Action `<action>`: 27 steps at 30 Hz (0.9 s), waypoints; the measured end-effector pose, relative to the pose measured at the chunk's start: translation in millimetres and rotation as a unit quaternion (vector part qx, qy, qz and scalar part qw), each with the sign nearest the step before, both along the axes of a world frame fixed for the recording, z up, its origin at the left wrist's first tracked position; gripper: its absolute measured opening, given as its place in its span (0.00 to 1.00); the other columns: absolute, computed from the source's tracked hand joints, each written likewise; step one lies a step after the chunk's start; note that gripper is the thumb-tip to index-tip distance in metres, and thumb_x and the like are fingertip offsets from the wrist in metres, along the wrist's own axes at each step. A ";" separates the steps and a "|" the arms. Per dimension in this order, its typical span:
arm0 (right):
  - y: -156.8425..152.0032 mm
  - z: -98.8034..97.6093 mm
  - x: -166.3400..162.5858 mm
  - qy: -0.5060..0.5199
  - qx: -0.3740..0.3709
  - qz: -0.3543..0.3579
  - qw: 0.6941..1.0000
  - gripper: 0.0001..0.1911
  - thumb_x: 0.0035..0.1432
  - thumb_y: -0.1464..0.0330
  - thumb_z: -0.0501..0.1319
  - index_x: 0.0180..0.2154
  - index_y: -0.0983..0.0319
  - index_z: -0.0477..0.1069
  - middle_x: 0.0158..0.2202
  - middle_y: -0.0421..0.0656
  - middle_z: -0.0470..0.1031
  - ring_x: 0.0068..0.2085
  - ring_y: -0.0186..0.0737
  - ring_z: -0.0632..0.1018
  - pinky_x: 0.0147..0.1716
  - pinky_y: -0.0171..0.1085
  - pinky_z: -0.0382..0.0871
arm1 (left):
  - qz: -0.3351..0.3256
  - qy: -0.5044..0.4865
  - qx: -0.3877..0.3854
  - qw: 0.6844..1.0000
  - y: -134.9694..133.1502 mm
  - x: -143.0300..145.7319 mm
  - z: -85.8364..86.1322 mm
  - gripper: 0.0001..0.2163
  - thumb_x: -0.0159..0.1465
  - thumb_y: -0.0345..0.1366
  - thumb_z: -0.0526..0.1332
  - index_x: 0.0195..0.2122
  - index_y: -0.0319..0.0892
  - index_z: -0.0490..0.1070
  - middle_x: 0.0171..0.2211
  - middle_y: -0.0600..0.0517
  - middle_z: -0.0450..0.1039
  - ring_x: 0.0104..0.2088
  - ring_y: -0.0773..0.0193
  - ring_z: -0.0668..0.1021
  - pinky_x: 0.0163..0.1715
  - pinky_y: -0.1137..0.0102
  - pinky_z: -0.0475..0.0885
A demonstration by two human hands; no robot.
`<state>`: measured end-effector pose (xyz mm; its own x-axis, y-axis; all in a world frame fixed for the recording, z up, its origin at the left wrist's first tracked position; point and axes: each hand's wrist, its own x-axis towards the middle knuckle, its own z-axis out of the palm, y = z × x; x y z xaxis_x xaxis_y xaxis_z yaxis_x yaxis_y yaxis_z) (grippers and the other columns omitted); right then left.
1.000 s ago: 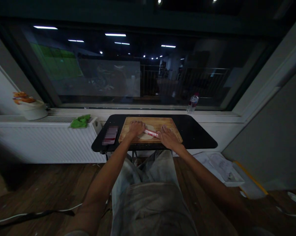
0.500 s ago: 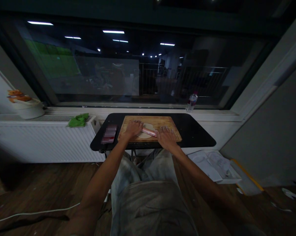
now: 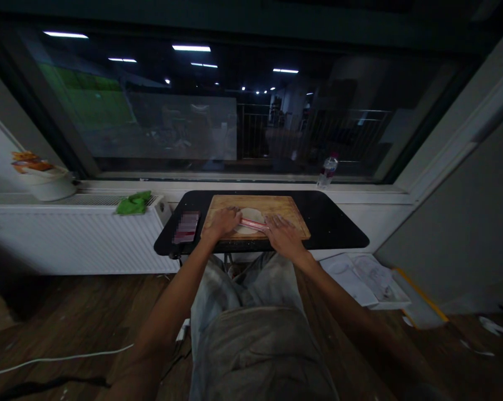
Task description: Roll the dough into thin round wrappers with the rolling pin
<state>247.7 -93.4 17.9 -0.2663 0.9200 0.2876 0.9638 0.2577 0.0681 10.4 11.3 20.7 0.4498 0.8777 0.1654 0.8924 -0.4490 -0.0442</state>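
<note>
A slim reddish-and-white rolling pin (image 3: 254, 224) lies slightly aslant across a flat, pale round of dough (image 3: 251, 214). The dough rests on a wooden cutting board (image 3: 276, 204). My left hand (image 3: 225, 221) holds the pin's left end. At the other end is my right hand (image 3: 281, 234), palm down over the pin with fingers pointing away from me. Both hands hide the ends of the pin, and they and the pin cover part of the dough.
The board sits on a small black table (image 3: 335, 223), with a phone-like slab (image 3: 187, 227) at its left. A bottle (image 3: 327, 171) stands on the windowsill. A green cloth (image 3: 133, 203) and white pot (image 3: 51, 185) are on the radiator (image 3: 80, 239). A white box (image 3: 360, 278) lies on the floor.
The rolling pin has turned and shifted a little toward me, so its printed lettering no longer shows. More dough is visible beyond it. Both hands stay on its ends.
</note>
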 end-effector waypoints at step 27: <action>-14.4 6.3 -34.8 0.053 -0.041 -0.035 0.997 0.21 0.84 0.62 0.51 0.58 0.62 0.80 0.62 0.56 0.80 0.60 0.53 0.77 0.62 0.48 0.69 | -0.135 -0.028 -0.024 0.990 39.0 -12.3 -2.7 0.26 0.79 0.34 0.51 0.76 0.43 0.67 0.76 0.43 0.69 0.78 0.51 0.67 0.80 0.52 0.57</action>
